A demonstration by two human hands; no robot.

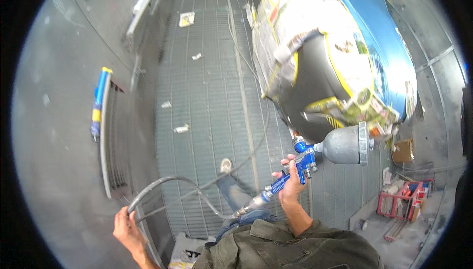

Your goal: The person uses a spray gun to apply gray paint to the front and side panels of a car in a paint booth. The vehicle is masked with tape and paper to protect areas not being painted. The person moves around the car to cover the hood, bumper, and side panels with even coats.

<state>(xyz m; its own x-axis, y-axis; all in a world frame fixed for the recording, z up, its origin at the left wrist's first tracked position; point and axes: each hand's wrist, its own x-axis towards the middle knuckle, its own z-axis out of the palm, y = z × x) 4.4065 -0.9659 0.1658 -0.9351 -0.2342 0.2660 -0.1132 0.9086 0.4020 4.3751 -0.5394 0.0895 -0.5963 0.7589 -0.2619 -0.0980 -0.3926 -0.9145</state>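
My right hand [292, 182] grips a blue spray gun [306, 161] by its handle, with fingers at the trigger. The gun lies tilted sideways, and its grey metal paint cup [342, 145] points to the right. From the handle's lower end a dark air hose [170, 177] arcs over to the left. My left hand [130, 230] is closed around that hose, well away from the gun. Just beyond the gun stands a car wrapped in masking paper [315, 7], with a bare grey panel [315, 69] framed by yellow tape.
Blue sheeting [379, 27] covers the car's right side. The hose trails across the grated floor [207, 81], where paper scraps [181, 129] lie. A blue and yellow roll [101, 104] rests by a rack on the left wall. At right are a red rack [401, 202] and a cardboard box [403, 150].
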